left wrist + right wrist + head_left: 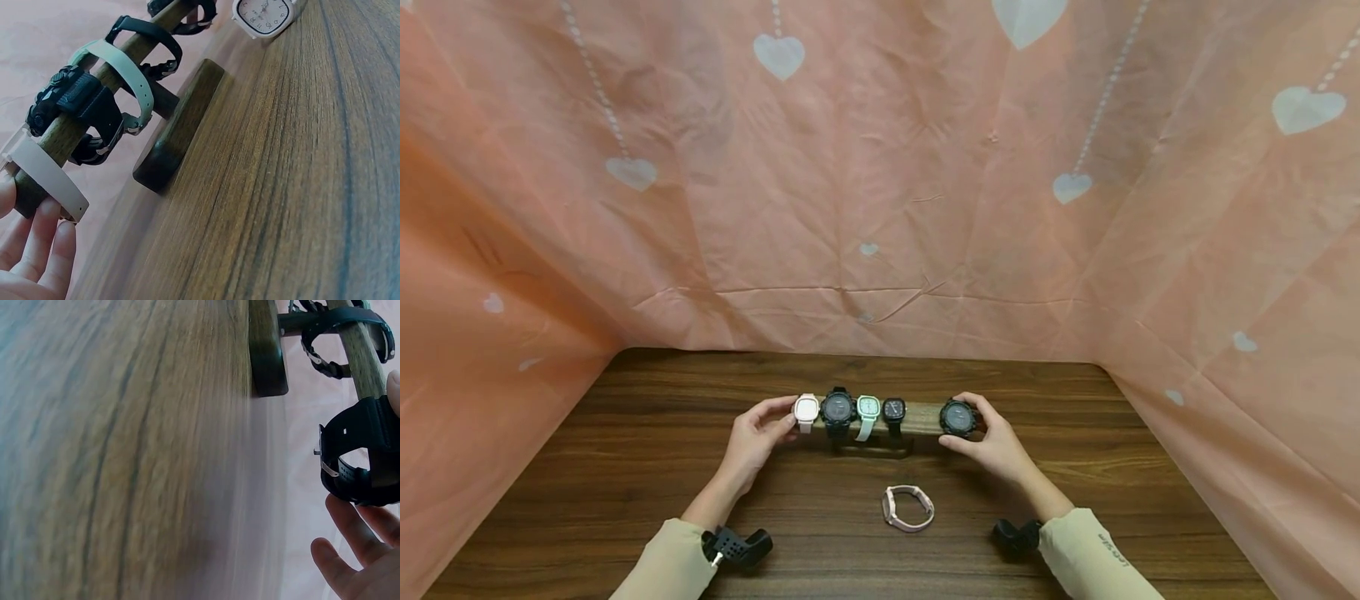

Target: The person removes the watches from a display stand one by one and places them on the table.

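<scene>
A wooden watch stand (923,419) has a raised bar across the middle of the table. My left hand (758,437) grips the bar's left end, fingertips at the strap of a white square watch (806,409). Rightward along the bar sit a chunky black watch (838,407), a mint-green watch (868,407) and a small black square watch (894,409). At the right end, my right hand (992,442) holds a round black watch (958,418), thumb and fingers about it. In the right wrist view, the buckled strap of this black watch (350,431) loops around the bar end.
A pale pink watch (908,508), its strap in a loop, lies on the wooden table (820,550) in front of the stand. The stand's base (181,125) rests on the tabletop. Behind and at both sides hangs a pink curtain (880,208) with white hearts.
</scene>
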Demonstrator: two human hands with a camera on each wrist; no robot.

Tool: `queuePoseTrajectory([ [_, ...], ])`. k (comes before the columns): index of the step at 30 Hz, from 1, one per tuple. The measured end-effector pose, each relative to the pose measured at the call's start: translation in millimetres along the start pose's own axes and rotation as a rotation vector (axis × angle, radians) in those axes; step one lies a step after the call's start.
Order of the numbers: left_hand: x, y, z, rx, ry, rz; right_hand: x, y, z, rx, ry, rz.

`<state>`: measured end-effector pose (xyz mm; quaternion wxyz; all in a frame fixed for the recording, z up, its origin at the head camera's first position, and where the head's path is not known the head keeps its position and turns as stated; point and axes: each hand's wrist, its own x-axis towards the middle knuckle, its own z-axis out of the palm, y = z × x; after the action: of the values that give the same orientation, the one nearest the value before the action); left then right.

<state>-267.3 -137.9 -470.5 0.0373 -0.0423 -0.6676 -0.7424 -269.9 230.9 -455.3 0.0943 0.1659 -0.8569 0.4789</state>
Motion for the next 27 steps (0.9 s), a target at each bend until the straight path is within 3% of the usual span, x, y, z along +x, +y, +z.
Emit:
queuePoseTrajectory([
  [12,1.3,-1.5,-0.3,0.028,0.007,0.006,-14.9,-35.3,-13.3,0.003,-0.01,0.025],
  [27,0.6,-0.5,0.5,0.027,0.017,0.005,-23.4,-34.1,-18.8,-0.067,0.029,-0.056],
])
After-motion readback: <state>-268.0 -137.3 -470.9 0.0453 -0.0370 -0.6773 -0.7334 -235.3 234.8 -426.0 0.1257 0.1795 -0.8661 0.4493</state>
